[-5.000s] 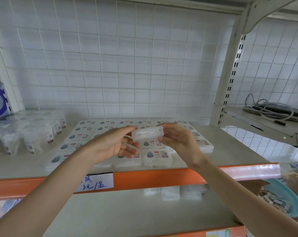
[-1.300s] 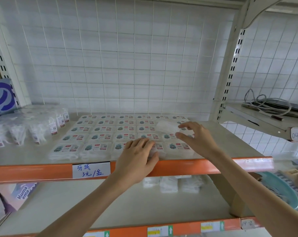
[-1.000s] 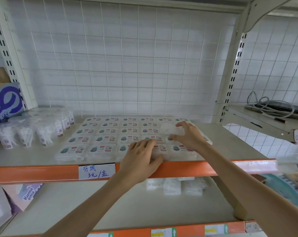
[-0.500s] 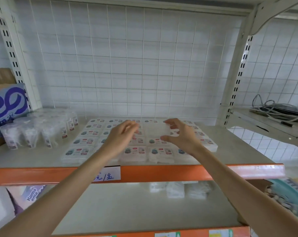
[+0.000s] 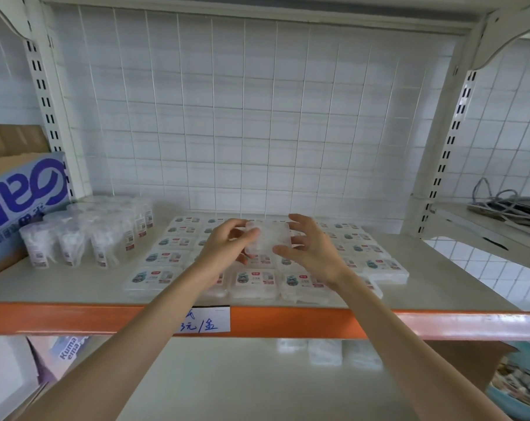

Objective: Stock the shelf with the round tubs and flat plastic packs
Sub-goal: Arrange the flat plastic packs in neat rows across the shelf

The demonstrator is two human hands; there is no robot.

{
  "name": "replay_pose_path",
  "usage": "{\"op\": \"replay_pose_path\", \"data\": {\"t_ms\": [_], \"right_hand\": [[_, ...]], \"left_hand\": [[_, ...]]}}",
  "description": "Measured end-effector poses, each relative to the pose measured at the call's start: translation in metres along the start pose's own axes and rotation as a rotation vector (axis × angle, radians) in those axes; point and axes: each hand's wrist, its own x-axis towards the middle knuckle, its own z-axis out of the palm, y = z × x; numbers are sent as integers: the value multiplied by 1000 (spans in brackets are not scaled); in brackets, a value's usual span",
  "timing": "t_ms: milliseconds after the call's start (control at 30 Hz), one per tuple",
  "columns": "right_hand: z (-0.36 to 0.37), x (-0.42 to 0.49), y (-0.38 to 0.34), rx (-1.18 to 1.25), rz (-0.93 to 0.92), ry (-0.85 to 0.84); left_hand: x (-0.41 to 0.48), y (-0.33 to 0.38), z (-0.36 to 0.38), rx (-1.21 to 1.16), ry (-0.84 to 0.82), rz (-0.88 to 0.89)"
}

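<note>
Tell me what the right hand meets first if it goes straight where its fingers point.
The clear flat pack that the right hand holds; beyond it, probably the left hand.

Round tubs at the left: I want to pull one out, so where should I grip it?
Probably pinch a front-row round tub near its top, coming from above and in front: it stands upright, with other tubs crowding its sides and back.

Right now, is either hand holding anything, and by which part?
One flat clear pack, held above the shelved rows: the left hand pinches its left end, the right hand grips its right end.
</note>
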Motion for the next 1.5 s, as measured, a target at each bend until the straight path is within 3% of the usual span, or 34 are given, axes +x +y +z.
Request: {"op": "replay_pose_path", "data": {"t_ms": [333,567,833,1067,1367,1500], "right_hand": [[-5,-1,3,79,23,84],[-8,-5,-2,210,-15,32],[-8,-9,-7,314,-112,24],[-7,-9,-7,255,-59,35],[-5,-11,-14,181,30,-75],[-4,-10,-12,87,28,-27]], "left_hand": [[-6,-1,-1,-87,5,95],[1,-4,0,-125,96,-23],[-4,0,3,53,-81,-31],[-1,-4,0,-5,-111,-7],[-3,-3,-1,-13,-130,46],[-5,-4,-2,-24,-163,78]]}}
